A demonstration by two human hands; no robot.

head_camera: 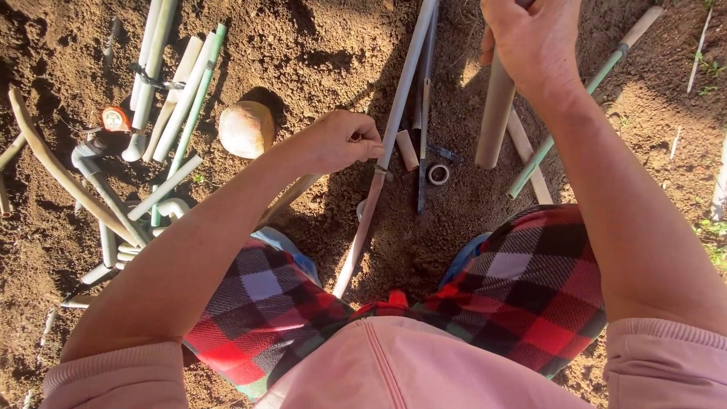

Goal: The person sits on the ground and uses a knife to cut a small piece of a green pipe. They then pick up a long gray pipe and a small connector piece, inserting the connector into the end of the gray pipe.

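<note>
At nine o'clock a heap of pale pipe offcuts [163, 98] lies on the soil [318, 45], with an orange tape measure [115, 119] at its left edge and a round stone [246, 129] just to its right. Toward the centre, my left hand [341, 140] is pinched shut around a long grey pipe [394, 121] that runs from twelve o'clock down to my knees. A small tape roll [438, 174] lies beside it. At one o'clock my right hand [530, 38] is wrapped tight about a thick tan tube [494, 113], held nearly upright.
</note>
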